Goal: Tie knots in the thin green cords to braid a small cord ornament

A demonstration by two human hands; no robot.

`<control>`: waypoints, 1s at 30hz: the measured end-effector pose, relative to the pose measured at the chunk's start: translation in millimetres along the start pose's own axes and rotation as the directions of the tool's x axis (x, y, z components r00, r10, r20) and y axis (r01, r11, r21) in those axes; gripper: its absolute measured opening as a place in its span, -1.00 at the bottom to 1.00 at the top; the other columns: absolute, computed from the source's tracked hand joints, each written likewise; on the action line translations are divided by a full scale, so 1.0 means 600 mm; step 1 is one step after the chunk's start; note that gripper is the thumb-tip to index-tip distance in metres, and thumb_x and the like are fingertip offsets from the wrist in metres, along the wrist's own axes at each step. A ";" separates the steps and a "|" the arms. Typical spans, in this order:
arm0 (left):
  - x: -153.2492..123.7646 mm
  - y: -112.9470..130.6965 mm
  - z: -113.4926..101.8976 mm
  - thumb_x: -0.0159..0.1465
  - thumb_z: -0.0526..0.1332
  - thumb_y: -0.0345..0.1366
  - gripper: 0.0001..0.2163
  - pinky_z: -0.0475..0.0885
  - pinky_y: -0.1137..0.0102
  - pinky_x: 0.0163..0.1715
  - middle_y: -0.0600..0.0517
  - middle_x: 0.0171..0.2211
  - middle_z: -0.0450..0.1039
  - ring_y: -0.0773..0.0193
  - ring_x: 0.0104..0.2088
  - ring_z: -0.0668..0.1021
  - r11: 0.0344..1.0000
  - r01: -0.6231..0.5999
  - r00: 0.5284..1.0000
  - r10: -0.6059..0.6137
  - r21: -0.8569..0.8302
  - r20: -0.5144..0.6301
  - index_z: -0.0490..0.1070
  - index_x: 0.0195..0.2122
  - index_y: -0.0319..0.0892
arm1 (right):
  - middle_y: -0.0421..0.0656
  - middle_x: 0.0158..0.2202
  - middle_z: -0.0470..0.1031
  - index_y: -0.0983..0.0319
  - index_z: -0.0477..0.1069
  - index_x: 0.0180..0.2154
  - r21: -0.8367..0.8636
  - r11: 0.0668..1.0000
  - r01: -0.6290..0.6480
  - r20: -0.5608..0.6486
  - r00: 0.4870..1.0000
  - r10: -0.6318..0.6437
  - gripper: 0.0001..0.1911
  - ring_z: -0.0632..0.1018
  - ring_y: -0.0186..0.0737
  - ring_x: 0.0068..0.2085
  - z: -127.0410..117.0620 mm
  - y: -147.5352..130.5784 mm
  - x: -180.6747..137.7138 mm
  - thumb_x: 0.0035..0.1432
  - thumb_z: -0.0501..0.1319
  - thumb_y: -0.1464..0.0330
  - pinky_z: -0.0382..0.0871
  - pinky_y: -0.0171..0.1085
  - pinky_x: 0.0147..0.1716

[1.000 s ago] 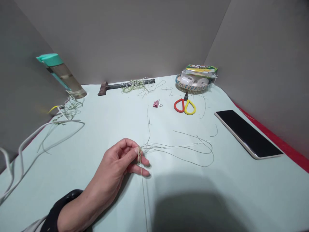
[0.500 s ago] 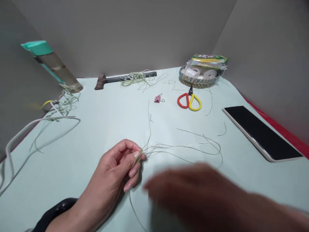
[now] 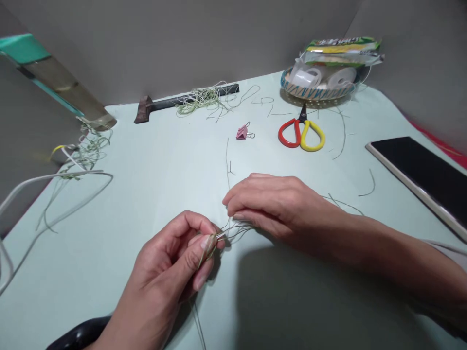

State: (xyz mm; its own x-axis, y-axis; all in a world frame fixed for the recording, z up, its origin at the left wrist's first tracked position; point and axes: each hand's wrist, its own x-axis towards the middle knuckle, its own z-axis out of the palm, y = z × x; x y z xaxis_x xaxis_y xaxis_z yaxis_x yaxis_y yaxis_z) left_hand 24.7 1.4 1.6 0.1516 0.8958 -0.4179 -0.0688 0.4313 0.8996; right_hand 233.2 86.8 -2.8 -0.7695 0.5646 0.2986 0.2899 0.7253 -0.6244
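My left hand (image 3: 175,267) is closed, its thumb and forefinger pinching a small bundle of thin green cords (image 3: 211,241). Loose ends run right from the pinch, and two strands hang down below the hand. Just up and to the right, my right hand (image 3: 277,201) is palm down over the cords, fingers stretched and slightly curved. Its fingertips are at an upright strand (image 3: 227,160) that passes beneath them; whether they touch it is hidden. The hand also covers part of the cords leading right.
Behind are a pink binder clip (image 3: 242,132), scissors (image 3: 302,133), a hammer-like tool (image 3: 145,108) under tangled cord (image 3: 202,99), and a basket (image 3: 317,90). A phone (image 3: 419,170) lies right; a bottle (image 3: 69,82), more tangled cord (image 3: 93,146) and a white cable (image 3: 36,178) are left.
My right hand, blurred earlier, has moved up and away from me, over the cords beside the left hand. The left hand keeps its pinch. The view has shifted slightly.
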 end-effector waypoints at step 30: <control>0.003 0.000 0.004 0.31 0.36 -0.11 -0.83 0.07 0.49 -0.59 0.09 -0.42 0.45 0.40 -0.55 0.14 0.990 0.122 0.992 -0.120 -0.063 0.033 0.49 -0.35 -0.05 | -0.35 -0.34 0.59 0.15 0.42 -0.32 0.318 0.915 -0.249 -0.349 0.866 0.357 -0.80 0.54 -0.36 -0.40 -0.010 -0.034 0.009 0.29 0.16 0.55 0.42 -0.35 -0.37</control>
State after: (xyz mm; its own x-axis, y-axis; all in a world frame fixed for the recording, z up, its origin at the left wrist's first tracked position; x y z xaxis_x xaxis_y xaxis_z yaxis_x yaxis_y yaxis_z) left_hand 27.4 2.8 1.1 0.1914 0.8333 -0.5185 -0.1120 0.5434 0.8320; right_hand 226.5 77.1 15.8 -0.3642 0.8858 0.2877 0.2761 0.3977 -0.8750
